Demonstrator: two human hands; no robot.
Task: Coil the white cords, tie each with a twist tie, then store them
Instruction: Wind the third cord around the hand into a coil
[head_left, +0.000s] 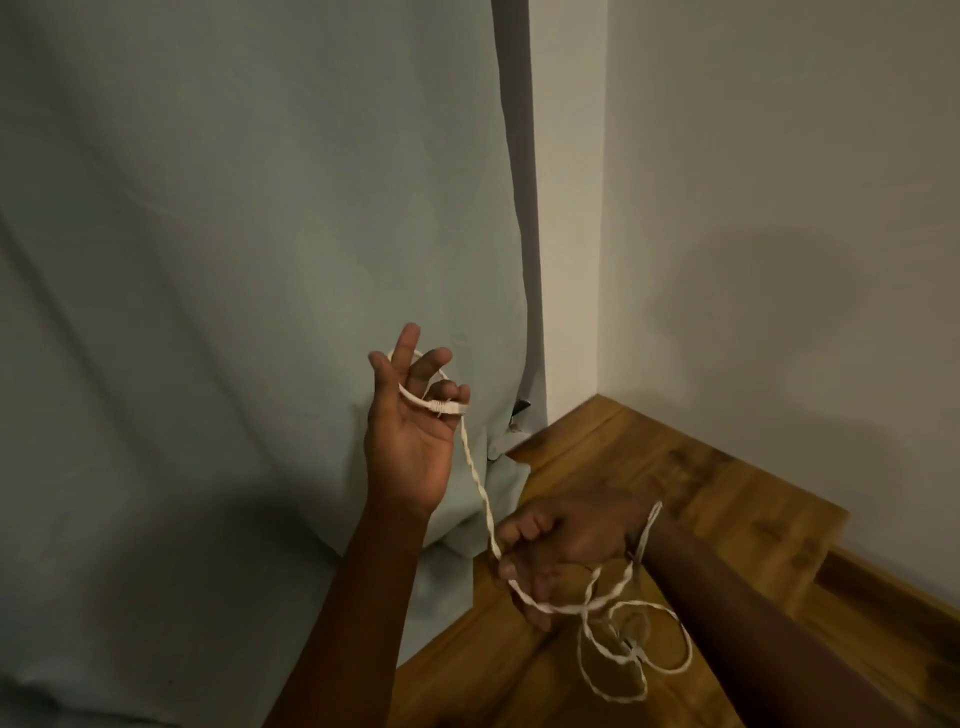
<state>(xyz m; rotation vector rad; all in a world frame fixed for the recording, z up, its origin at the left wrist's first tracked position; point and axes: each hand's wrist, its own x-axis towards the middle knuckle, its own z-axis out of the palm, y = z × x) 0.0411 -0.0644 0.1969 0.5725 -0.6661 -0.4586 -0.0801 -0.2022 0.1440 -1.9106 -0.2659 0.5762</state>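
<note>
A white twisted cord (480, 483) runs between both hands. My left hand (410, 431) is raised palm-up, with one cord loop wound round its fingers and the plug end pinched between thumb and a finger. From there the cord slopes down to my right hand (561, 545), which grips it in a curled fist. Past the fist the loose rest of the cord (639, 649) hangs in tangled loops below my right wrist, and one strand lies across that wrist. No twist tie is in view.
A pale green curtain (234, 312) fills the left half, its hem touching the wooden floor (701, 493). White walls (779, 208) meet in a corner behind the floor. A wooden step edge (831, 551) runs along the right.
</note>
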